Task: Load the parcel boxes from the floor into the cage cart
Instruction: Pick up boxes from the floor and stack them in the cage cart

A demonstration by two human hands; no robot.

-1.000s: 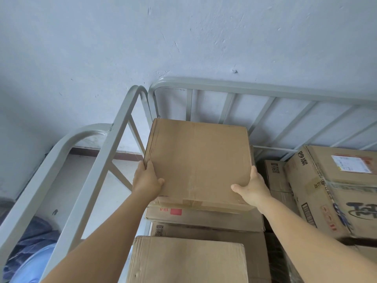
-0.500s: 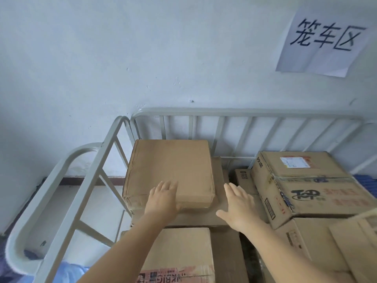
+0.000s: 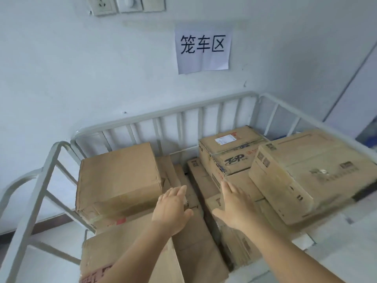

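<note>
A plain brown parcel box (image 3: 120, 176) rests on top of the stack in the back left corner of the grey metal cage cart (image 3: 163, 117). My left hand (image 3: 173, 209) hovers open just to the right of that box, fingers apart, holding nothing. My right hand (image 3: 234, 207) is also open and empty, over the lower boxes in the middle of the cart. A printed box with a white label (image 3: 230, 152) sits at the back right, and a large box (image 3: 306, 172) lies in front of it on the right.
The cart's left rail (image 3: 38, 190) slopes down toward me. A paper sign (image 3: 203, 48) with black characters hangs on the white wall behind the cart, under wall sockets (image 3: 126, 4). Another box (image 3: 122, 256) lies at the cart's near left.
Both hands let go of the plain box after setting it on the back left stack and have drawn back toward me. The view has swung up and right.
</note>
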